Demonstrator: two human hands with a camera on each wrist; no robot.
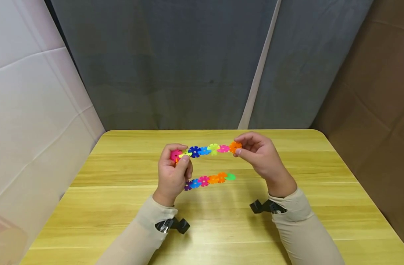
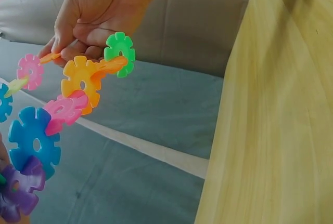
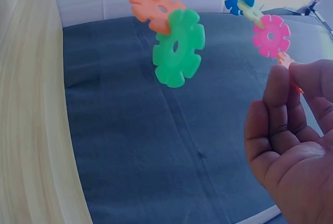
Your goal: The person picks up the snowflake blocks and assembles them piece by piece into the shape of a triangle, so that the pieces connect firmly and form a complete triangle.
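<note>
A chain of coloured snowflake discs hangs in the air above the wooden table, stretched between both hands. My left hand pinches its pink end disc between thumb and fingers. My right hand pinches the orange end disc. A second run of discs sticks out to the right from below the left hand and ends in a green disc. That green disc shows large in the right wrist view, the orange disc and blue disc in the left wrist view.
Grey cloth hangs behind the table. A white sheet stands at the left and brown cardboard at the right. Black wrist mounts sit on both cream sleeves.
</note>
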